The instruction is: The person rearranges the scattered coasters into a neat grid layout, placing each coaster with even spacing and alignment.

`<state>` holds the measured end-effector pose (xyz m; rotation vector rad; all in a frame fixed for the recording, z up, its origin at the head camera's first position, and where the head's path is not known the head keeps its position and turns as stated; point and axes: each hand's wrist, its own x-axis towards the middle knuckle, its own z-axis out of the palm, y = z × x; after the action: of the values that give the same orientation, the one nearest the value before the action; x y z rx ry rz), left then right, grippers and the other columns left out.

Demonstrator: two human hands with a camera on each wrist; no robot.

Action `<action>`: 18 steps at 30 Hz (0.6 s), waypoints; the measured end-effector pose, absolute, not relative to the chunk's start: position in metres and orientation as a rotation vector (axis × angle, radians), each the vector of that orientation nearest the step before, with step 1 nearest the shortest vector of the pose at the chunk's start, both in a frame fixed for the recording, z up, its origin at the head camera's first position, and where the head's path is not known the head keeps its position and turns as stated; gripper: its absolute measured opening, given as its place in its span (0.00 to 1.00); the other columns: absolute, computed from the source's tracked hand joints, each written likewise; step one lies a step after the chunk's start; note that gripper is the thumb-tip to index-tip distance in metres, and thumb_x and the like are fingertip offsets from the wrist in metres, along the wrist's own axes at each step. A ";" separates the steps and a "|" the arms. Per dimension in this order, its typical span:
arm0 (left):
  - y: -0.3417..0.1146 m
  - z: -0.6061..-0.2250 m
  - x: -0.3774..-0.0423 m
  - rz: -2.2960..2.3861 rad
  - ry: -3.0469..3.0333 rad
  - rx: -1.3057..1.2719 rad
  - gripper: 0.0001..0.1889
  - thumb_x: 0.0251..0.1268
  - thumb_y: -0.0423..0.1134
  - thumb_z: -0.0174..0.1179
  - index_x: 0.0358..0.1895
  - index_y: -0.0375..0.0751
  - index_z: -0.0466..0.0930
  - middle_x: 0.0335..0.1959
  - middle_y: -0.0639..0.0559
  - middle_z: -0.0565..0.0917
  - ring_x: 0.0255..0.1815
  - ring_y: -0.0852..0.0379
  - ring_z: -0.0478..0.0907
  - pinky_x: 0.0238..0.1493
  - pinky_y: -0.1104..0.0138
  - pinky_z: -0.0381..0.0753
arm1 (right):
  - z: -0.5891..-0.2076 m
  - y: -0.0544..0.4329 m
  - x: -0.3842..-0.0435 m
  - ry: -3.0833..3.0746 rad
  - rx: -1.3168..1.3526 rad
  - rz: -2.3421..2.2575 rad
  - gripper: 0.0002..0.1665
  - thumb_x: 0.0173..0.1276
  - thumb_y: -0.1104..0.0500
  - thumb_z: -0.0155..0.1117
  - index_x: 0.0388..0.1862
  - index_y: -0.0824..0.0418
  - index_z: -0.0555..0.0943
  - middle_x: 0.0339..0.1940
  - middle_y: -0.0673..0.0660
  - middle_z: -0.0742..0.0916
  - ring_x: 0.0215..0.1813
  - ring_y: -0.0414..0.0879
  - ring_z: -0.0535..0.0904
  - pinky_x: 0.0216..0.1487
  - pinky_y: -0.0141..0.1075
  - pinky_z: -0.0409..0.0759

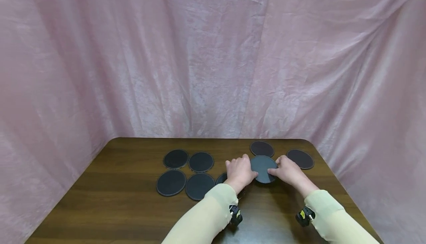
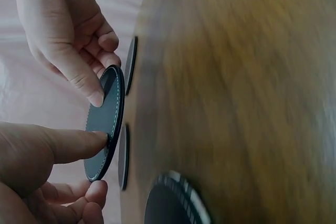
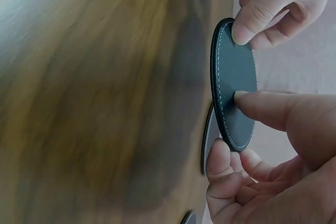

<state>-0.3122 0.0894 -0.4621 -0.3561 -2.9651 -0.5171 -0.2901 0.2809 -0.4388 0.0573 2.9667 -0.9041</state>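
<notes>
Over the right half of the table (image 1: 116,207), holding one dark round coaster (image 1: 263,165) raised clear of it, pinched at opposite sides by left hand (image 1: 239,170) and right hand (image 1: 288,170), thumb-over-fingers on both. Counting four coasters (image 1: 171,182) already flat in a tight two-by-two at left, plus one partly hidden coaster (image 1: 220,178) beside left hand. Also seeing a far coaster (image 1: 261,148) and a far-right coaster (image 1: 300,159), both flat, apart. Judging it mid-job: still have to set the held one down. Can't confirm the full count behind left forearm (image 1: 206,216) from these views.
</notes>
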 end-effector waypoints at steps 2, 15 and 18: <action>0.082 -0.460 -0.314 -0.527 -2.962 -0.352 0.29 0.62 0.58 0.82 0.56 0.42 0.86 0.40 0.51 0.90 0.46 0.46 0.86 0.52 0.50 0.72 | -0.438 0.274 -0.294 2.967 0.047 -0.915 0.32 0.73 0.51 0.78 0.56 0.76 0.77 0.48 0.66 0.85 0.49 0.59 0.82 0.57 0.58 0.80; 0.033 -0.456 -0.332 -0.571 -2.915 -0.281 0.24 0.65 0.52 0.82 0.52 0.41 0.85 0.37 0.47 0.87 0.46 0.41 0.85 0.52 0.46 0.72 | -0.460 0.240 -0.342 2.951 -0.087 -1.054 0.31 0.70 0.44 0.80 0.50 0.67 0.78 0.43 0.59 0.83 0.44 0.56 0.78 0.51 0.50 0.79; 0.024 -0.455 -0.334 -0.575 -2.921 -0.262 0.23 0.65 0.51 0.82 0.52 0.40 0.85 0.37 0.47 0.87 0.46 0.42 0.85 0.52 0.46 0.72 | -0.461 0.232 -0.347 2.937 -0.110 -1.071 0.32 0.72 0.43 0.80 0.51 0.66 0.76 0.43 0.59 0.82 0.44 0.55 0.77 0.50 0.50 0.78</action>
<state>-0.3345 0.0244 -0.4555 -0.2616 -2.9211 -0.5750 -0.3467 0.2319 -0.4615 -0.1101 2.9367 -1.0705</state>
